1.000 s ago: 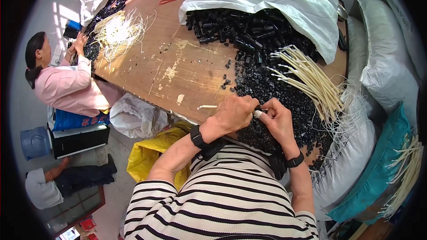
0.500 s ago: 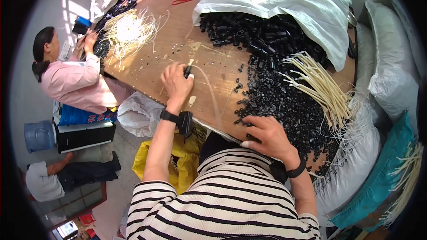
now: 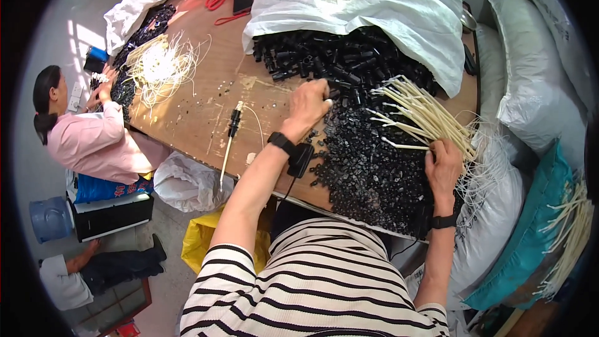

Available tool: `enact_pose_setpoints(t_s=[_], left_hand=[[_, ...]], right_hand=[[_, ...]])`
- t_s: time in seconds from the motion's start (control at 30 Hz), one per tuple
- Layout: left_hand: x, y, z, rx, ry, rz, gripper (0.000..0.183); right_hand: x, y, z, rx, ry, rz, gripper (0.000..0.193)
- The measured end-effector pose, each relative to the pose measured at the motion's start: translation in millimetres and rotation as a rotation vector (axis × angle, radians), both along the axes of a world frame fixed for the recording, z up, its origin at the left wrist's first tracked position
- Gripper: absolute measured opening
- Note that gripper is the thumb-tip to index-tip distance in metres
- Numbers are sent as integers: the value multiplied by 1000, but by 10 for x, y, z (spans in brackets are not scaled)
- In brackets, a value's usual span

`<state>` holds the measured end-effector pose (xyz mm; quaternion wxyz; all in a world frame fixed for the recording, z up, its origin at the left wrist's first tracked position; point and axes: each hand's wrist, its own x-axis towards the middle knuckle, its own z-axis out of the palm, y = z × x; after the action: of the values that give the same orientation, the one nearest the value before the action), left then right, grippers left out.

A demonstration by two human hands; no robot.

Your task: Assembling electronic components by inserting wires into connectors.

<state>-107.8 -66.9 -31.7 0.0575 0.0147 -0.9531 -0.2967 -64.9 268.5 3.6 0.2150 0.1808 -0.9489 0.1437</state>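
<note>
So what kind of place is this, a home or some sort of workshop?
Most likely a small hand-assembly workshop: a long wooden worktable heaped with small black plastic parts, bundles of cream-coloured cords, big white sacks alongside, and another seated person working at the far end.

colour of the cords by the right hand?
Cream-white cords, fanned over the black parts; right hand touches them. Head view.

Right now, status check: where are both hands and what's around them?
Left hand on the black tubes, grip unclear. Right hand at the cream cords, grip unclear. Finished cord-and-tube piece lies apart on the table. Nothing blocking.
</note>
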Motion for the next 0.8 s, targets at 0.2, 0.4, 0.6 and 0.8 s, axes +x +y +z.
enact_pose_setpoints(t_s=[0.2,0.4,0.6,0.8], left_hand=[[344,-5,-6,254,175,-38,27],[528,85,96,539,27,-158,37],[615,217,108,190,135,-583,30],[704,227,241,15,355,-511,26]], right_hand=[[103,-377,271,-34,-89,269,22],[220,-614,173,-209,-329,326,26],[340,-727,187,-21,-285,425,34],[316,-499,193,-129,-474,30,45]])
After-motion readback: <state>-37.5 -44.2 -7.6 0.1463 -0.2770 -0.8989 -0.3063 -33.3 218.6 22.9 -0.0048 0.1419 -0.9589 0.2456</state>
